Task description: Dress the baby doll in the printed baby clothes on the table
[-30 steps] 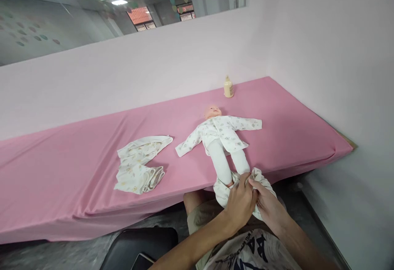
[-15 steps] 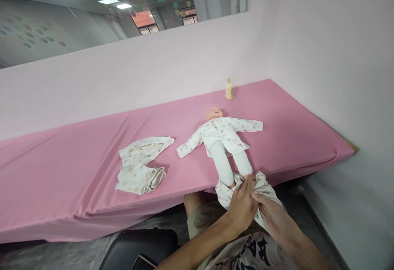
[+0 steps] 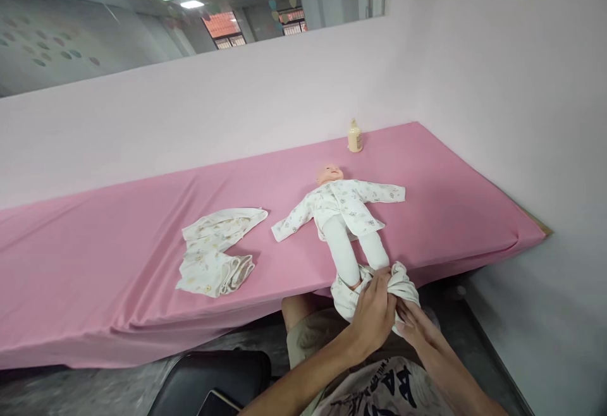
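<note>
A baby doll [image 3: 345, 214] lies face up on the pink table cover [image 3: 118, 264], head toward the wall, in a printed white top with bare white legs. Its feet reach the table's front edge, where a bunched pair of printed white trousers [image 3: 351, 293] sits around them. My left hand [image 3: 374, 315] grips this bunched cloth at the doll's feet, fingers curled. My right hand [image 3: 412, 324] is closed on the same cloth from the right, partly hidden behind the left.
A second crumpled printed garment [image 3: 215, 251] lies on the cover left of the doll. A small cream bottle [image 3: 354, 136] stands near the back wall. A black chair seat [image 3: 213, 381] with a phone [image 3: 215, 402] on it is at lower left. Pink walls close the back and right.
Both hands have shifted slightly up toward the doll's feet, bunching the trousers tighter. The right hand has slid further under the left. The doll has not moved.
</note>
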Available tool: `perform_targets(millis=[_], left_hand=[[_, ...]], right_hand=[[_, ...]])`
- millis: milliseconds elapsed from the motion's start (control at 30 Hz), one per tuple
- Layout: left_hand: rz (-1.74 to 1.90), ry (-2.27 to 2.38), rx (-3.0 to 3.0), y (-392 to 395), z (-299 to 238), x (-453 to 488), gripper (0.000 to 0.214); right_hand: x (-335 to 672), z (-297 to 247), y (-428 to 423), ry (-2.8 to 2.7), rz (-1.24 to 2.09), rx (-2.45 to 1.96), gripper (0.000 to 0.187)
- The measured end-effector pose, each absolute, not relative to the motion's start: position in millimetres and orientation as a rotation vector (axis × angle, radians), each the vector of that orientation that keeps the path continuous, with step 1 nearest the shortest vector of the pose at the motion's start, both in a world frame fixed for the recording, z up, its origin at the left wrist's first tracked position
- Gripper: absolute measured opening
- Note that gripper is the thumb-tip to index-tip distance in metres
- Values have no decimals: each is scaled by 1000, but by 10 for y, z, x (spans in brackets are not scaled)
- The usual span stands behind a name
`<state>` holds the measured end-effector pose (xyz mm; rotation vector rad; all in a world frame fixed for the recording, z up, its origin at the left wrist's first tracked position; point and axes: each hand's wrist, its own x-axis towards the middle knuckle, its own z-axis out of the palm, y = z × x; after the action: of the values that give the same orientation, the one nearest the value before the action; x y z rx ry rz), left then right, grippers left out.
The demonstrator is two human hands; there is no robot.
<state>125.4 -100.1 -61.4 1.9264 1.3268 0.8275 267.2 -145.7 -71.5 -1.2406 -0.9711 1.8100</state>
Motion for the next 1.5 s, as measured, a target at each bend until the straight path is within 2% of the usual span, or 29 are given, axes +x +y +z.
perform_targets(millis=[100,367,567,833,1100,1300,1333,1400,1500], left_hand=[[792,1320,1924,-1006,-648,1286,44],[982,1293,1888,-1015,-685,1311,32],[999,1314,1845,-986,-699,1328,29],[1004,1375,1793,-923,-573,1283,28],[1013,1372,1672,-821,-561,1208,35],[987,1338,1627,-816,-600,1193,35],[979,1336,1617,-818,-599,1196,35],[970,1336,1591,-822,-596,1203,34],[982,1339,1569,-833,-601,1210,34]], right_hand=[[2686,-737,-1394,-1039,1657,-1294,56],[2620,-1019,-1309,-1208,1280,-1330,44],[2580,-1115,-1240,-1166,1247,-1402,44],[2658,-927,-1106,-1334,1146,-1370,35],[2842,-1255,-1051,-1656,419,-1242,22],[2766,-1453,-1060,-1523,247,-1266,13],[2748,-1453,-1048,-1472,228,-1298,13],[2724,-1438,-1009,-1373,254,-1385,25],[2732,-1398,-929,-1410,533,-1473,42]])
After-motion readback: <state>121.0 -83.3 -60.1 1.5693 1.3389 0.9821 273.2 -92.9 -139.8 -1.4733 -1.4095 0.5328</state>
